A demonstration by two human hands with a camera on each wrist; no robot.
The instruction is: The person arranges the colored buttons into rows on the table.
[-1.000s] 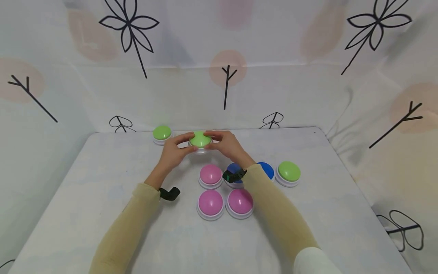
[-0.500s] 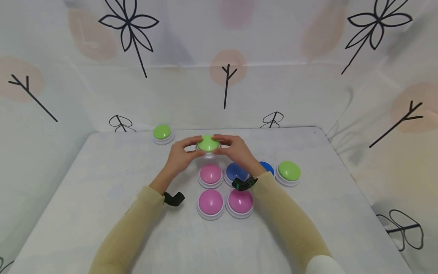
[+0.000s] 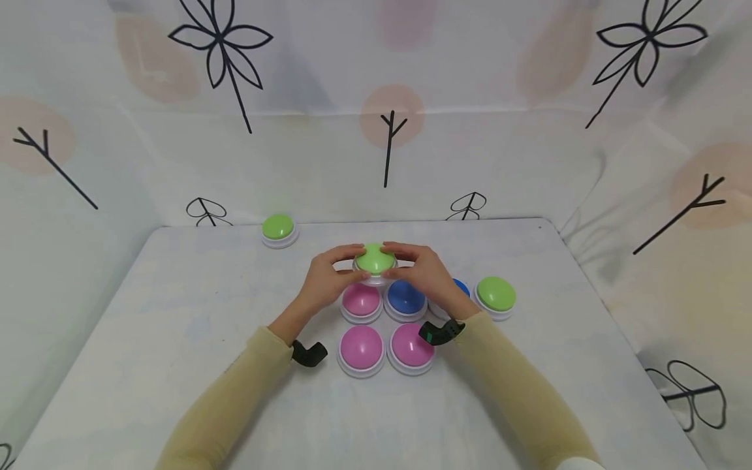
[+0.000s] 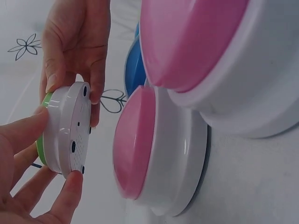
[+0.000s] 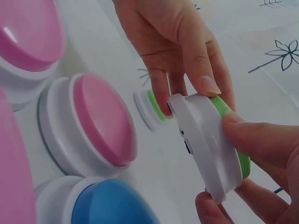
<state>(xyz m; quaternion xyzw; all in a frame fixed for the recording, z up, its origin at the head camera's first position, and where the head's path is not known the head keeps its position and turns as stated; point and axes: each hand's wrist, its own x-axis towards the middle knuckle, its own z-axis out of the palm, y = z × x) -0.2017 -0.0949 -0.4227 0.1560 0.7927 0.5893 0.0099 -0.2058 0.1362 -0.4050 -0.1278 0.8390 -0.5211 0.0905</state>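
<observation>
Both hands hold one round push button with a green dome and white base, raised off the table. My left hand pinches its left side and my right hand its right side, thumbs toward me. The left wrist view shows the white underside with small dark feet. Right below the held button are a pink button and a blue button. Nearer me lie two more pink buttons, one left and one right. A second blue button is partly hidden by the right wrist.
One green button sits at the table's far left edge, another green button right of the blue ones. The white table ends at a cloth backdrop printed with plant drawings.
Both hands have carried the green button toward me and to the right, from near the table's far edge to just above the pink and blue buttons. The other buttons have not moved.
</observation>
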